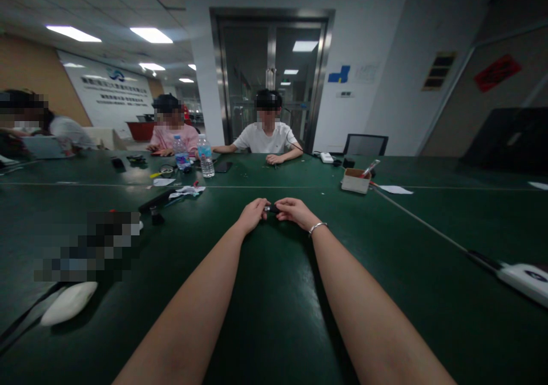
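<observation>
Over the green table (282, 293), a small black stick with a silvery end (272, 208), looking like a USB stick, spans the gap between both hands. My left hand (252, 215) is closed, its fingertips at the silvery end. My right hand (296, 212), with a silver bangle at the wrist, pinches the black end. Fingers cover part of the stick, so I cannot tell whether it is one piece or two joined.
A small open box (355, 183) stands ahead right, with a white power strip (524, 279) nearer. Left are a white mouse-like object (69, 303), a black case (156, 201) and water bottles (206, 159). Across the table sits a person in white (269, 136), with others farther left.
</observation>
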A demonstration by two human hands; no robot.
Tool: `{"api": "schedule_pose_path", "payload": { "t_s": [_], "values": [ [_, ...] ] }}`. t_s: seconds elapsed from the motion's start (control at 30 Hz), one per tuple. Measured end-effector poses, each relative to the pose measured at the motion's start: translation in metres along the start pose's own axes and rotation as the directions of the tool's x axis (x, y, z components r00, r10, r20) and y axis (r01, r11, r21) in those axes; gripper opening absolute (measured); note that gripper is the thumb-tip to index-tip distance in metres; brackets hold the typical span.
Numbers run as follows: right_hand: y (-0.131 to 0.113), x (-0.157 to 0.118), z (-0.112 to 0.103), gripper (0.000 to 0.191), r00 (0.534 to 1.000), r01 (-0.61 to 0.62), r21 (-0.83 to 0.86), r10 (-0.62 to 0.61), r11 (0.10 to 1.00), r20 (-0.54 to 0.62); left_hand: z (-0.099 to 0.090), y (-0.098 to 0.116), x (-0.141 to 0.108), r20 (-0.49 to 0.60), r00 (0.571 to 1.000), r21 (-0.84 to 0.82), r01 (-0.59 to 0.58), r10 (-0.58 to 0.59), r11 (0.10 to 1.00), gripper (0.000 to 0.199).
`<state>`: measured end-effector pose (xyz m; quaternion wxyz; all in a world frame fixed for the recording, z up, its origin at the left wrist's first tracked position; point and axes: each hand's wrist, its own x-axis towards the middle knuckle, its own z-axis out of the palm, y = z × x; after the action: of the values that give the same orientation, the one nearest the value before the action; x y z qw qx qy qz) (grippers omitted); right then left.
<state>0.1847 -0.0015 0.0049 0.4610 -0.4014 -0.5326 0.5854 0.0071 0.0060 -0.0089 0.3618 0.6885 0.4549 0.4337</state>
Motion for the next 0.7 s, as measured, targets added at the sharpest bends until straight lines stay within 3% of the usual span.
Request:
{"api": "schedule_pose_path", "payload": {
  "t_s": [0.7],
  "values": [
    [-0.0027,-0.0021,0.0013,0.01,1.0,-0.004,-0.026,0.005,1.0,0.008,-0.0001,-0.0022,0.0015,-0.005,1.0,0.039,-0.026,0.027,0.999,0.03]
  ]
}}
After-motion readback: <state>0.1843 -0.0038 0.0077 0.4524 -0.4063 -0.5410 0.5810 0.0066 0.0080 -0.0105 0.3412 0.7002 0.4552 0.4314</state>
